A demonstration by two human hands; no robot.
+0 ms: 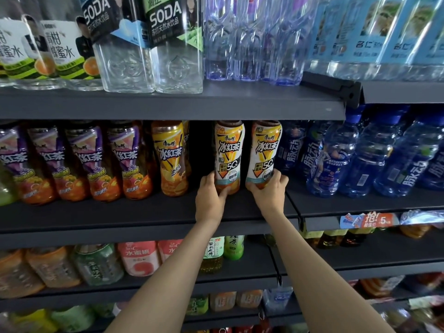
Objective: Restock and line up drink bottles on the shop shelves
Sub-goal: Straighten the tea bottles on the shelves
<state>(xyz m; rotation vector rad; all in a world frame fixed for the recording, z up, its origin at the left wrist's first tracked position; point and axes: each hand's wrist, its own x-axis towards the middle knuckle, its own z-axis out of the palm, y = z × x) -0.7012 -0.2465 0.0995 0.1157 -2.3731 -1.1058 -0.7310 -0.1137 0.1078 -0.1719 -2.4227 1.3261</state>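
Left hand (pixel 211 195) grips the base of one white-and-orange labelled plastic tea bottle (pixel 229 155); right hand (pixel 270 188) grips its twin (pixel 263 152). Both stand upright on the dark metal middle shelf (pixel 144 212), apparently being squared with the neighbouring row.

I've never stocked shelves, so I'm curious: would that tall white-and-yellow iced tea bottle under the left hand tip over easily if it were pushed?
Probably, if shoved high up: the tall white-and-yellow plastic iced tea bottle is narrow for its height. The left hand grips it near the base, which likely keeps it steadier. It looks full, so fairly heavy, and the dark metal shelf seems smooth enough for sliding.
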